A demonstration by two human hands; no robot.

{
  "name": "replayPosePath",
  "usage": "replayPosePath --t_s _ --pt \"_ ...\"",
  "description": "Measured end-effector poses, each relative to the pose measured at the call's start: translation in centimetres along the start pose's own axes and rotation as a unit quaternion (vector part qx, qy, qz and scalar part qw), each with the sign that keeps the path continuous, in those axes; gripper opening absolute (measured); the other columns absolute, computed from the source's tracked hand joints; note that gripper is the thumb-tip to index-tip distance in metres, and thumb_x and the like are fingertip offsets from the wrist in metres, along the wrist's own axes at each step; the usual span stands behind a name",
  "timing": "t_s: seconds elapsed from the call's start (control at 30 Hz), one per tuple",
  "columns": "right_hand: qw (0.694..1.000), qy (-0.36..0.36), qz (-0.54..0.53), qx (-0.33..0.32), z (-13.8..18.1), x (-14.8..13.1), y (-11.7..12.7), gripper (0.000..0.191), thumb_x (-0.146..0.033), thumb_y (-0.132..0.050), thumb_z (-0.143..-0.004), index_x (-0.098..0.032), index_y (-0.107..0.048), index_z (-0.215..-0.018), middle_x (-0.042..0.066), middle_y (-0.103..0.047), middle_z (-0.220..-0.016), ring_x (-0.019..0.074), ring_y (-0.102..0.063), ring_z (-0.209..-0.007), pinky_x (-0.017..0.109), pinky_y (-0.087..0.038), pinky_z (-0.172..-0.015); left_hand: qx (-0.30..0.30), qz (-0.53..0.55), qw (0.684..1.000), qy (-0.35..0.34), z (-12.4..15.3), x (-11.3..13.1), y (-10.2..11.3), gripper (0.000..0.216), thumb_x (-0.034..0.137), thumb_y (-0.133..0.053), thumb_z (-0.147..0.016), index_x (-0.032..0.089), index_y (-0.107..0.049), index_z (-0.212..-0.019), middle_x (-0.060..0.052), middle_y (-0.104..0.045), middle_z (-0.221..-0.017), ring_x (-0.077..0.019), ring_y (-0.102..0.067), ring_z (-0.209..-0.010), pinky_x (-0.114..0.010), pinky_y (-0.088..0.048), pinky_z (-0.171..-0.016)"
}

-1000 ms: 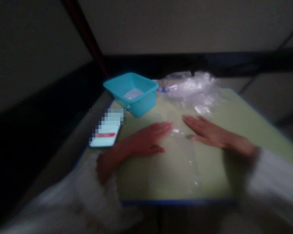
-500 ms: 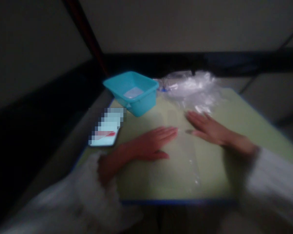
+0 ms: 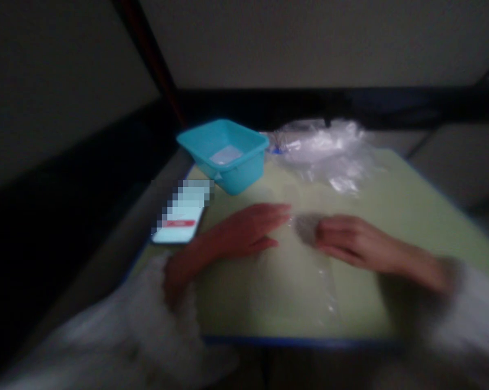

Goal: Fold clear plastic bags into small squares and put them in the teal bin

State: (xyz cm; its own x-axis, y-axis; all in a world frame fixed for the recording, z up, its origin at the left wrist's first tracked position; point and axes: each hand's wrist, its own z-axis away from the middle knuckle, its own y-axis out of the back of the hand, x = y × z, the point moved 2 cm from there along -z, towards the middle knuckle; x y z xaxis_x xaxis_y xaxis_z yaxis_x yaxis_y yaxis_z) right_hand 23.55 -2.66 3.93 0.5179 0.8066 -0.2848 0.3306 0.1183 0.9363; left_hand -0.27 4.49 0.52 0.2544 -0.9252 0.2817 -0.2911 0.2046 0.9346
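A clear plastic bag (image 3: 305,271) lies flat on the pale green table (image 3: 394,189). My left hand (image 3: 244,230) rests palm down on the bag's left part, fingers stretched out flat. My right hand (image 3: 350,241) is on the bag's right part, close to the left hand's fingertips; its fingers look drawn together and are blurred by motion. Whether it grips the plastic I cannot make out.
A turquoise plastic tub (image 3: 226,154) stands at the table's back left. A crumpled heap of clear plastic bags (image 3: 326,149) lies at the back middle. A phone (image 3: 179,216) with a lit screen lies at the left edge. The room around is dark.
My right hand has slid left toward my left hand, and its fingers have drawn in from flat. My left hand stays flat in about the same place.
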Motion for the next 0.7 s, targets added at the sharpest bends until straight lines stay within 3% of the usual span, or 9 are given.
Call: replayPosePath --t_s 0.07,0.13,0.2,0.27,0.47,0.7 --pt "0.997 0.018 -0.056 -0.048 -0.2 -1.2 -0.1 0.025 -0.024 -0.042 -0.095 -0.015 -0.063 -0.085 0.005 -0.058 -0.077 0.0162 -0.055 -0.074 0.029 -0.044 -0.069 0.027 0.002 0.999 0.035 -0.1 0.0 0.8 0.038 0.034 -0.042 -0.094 0.020 -0.049 -0.128 -0.009 -0.048 -0.137 -0.0226 -0.043 -0.126 -0.039 -0.032 -0.107" --pt "0.990 0.011 -0.113 -0.088 -0.3 -1.8 -0.1 0.019 -0.018 -0.048 -0.091 -0.015 -0.063 -0.080 0.003 -0.057 -0.074 0.0142 -0.055 -0.072 0.026 -0.043 -0.066 0.019 0.033 0.998 0.056 -0.4 0.4 1.4 0.024 0.029 -0.046 -0.091 0.017 -0.063 -0.102 -0.009 -0.064 -0.109 -0.0209 -0.057 -0.104 -0.036 -0.042 -0.095" --pt "0.980 -0.005 -0.160 -0.114 -0.4 -2.1 0.0 0.016 -0.013 -0.052 -0.088 -0.015 -0.063 -0.077 0.002 -0.058 -0.072 0.0124 -0.055 -0.069 0.024 -0.042 -0.064 -0.031 0.101 0.993 0.055 -0.7 1.0 1.8 0.018 0.024 -0.051 -0.087 0.015 -0.064 -0.078 -0.005 -0.065 -0.083 -0.0161 -0.059 -0.080 -0.029 -0.046 -0.078" --pt "0.972 -0.015 -0.190 -0.138 -0.3 -2.2 0.2 0.012 -0.012 -0.056 -0.085 -0.015 -0.065 -0.077 0.002 -0.061 -0.074 0.0119 -0.057 -0.069 0.023 -0.042 -0.065 -0.091 0.184 0.978 0.046 -1.0 1.8 1.9 0.016 0.019 -0.056 -0.082 0.014 -0.063 -0.069 -0.001 -0.060 -0.069 -0.0116 -0.056 -0.066 -0.023 -0.044 -0.065" --pt "0.969 -0.017 -0.164 -0.186 0.2 -3.3 0.4 0.001 -0.017 -0.068 -0.078 -0.017 -0.068 -0.080 0.003 -0.067 -0.081 0.0141 -0.060 -0.076 0.025 -0.042 -0.068 -0.221 0.339 0.914 0.029 -0.9 3.6 2.2 0.005 0.012 -0.062 -0.075 0.013 -0.067 -0.073 0.000 -0.062 -0.065 -0.0088 -0.054 -0.057 -0.019 -0.043 -0.057" --pt "0.973 0.011 -0.141 -0.184 0.2 -4.2 0.2 0.005 -0.020 -0.073 -0.073 -0.018 -0.068 -0.074 0.002 -0.066 -0.077 0.0143 -0.059 -0.074 0.026 -0.041 -0.065 -0.244 0.387 0.887 0.057 -0.5 2.9 1.5 0.003 0.012 -0.065 -0.074 0.012 -0.068 -0.074 0.001 -0.065 -0.066 -0.0081 -0.057 -0.058 -0.016 -0.044 -0.056"
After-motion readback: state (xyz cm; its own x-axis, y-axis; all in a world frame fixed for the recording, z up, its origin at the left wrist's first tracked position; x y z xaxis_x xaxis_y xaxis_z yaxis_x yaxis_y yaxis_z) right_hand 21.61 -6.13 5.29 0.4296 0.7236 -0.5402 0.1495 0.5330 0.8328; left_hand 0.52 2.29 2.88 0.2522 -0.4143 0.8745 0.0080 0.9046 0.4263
